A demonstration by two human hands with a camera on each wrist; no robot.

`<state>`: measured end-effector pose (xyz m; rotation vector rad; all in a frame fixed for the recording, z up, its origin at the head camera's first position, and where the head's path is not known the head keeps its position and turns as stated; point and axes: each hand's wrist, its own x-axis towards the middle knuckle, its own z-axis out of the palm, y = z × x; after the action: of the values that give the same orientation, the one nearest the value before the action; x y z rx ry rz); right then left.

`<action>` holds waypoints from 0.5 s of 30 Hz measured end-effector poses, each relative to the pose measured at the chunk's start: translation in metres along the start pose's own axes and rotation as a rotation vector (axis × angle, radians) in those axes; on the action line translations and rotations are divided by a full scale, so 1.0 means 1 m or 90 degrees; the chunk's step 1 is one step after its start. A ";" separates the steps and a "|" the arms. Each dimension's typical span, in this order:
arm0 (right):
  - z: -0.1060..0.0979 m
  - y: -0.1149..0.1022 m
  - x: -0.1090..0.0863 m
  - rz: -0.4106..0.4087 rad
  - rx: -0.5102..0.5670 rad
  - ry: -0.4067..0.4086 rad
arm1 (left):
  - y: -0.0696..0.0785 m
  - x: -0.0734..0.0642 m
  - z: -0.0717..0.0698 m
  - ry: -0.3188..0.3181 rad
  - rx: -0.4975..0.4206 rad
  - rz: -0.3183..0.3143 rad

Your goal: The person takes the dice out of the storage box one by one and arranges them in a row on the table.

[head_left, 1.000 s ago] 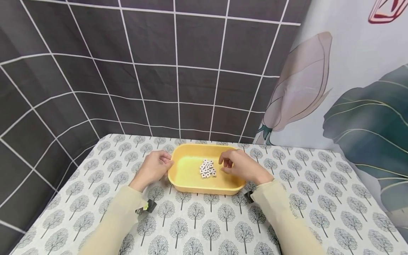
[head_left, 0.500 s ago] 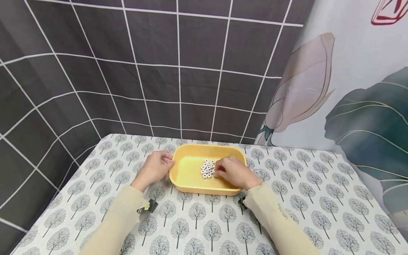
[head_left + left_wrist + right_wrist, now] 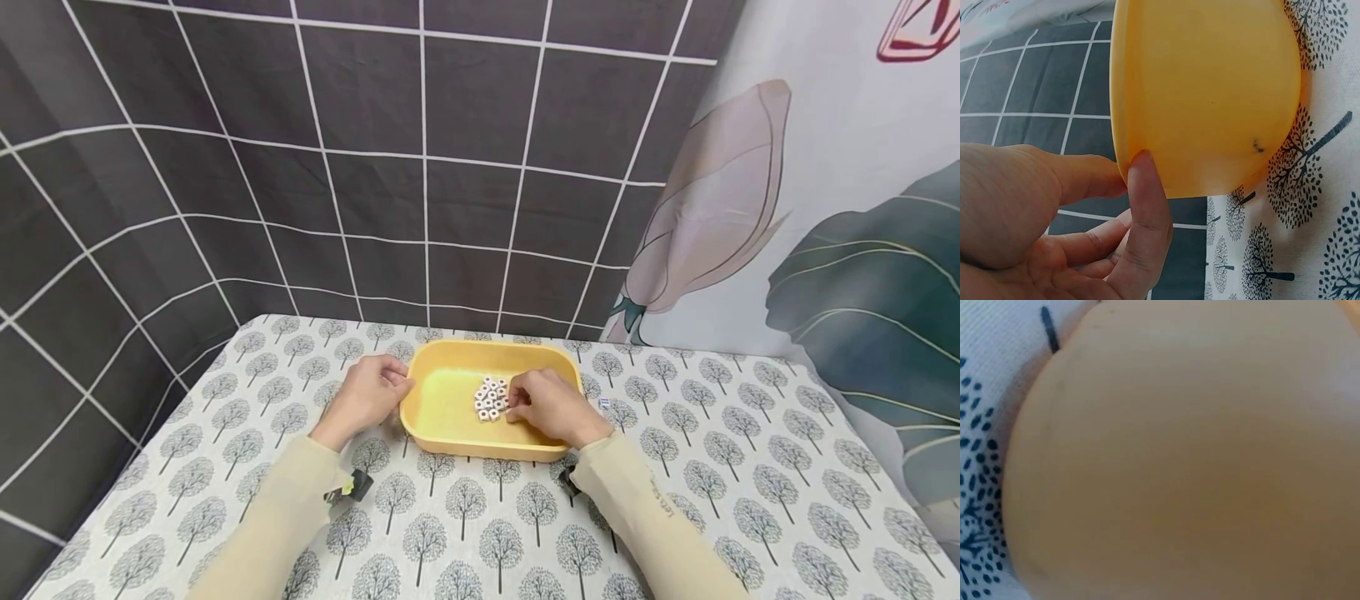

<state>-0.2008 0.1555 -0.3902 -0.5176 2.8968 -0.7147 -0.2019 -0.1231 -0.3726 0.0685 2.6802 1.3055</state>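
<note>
White beads at lower center of frame, inside yellow tray; right hand blocks pile's right side, fingertips hidden, can't tell if gripping. Left hand pinches tray's left rim. Tree-print cloth underneath; right wrist view mostly blocked.
</note>
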 end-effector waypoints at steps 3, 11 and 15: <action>0.000 0.001 -0.001 -0.002 -0.012 -0.013 | 0.000 0.000 0.000 0.000 0.002 -0.005; -0.002 0.002 -0.001 -0.029 -0.013 -0.026 | 0.000 0.000 0.001 -0.001 0.000 -0.004; -0.005 0.002 -0.002 -0.027 -0.003 -0.031 | 0.000 0.000 0.001 0.001 0.004 0.001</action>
<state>-0.2007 0.1595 -0.3868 -0.5907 2.8508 -0.6917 -0.2022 -0.1224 -0.3732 0.0717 2.6853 1.2990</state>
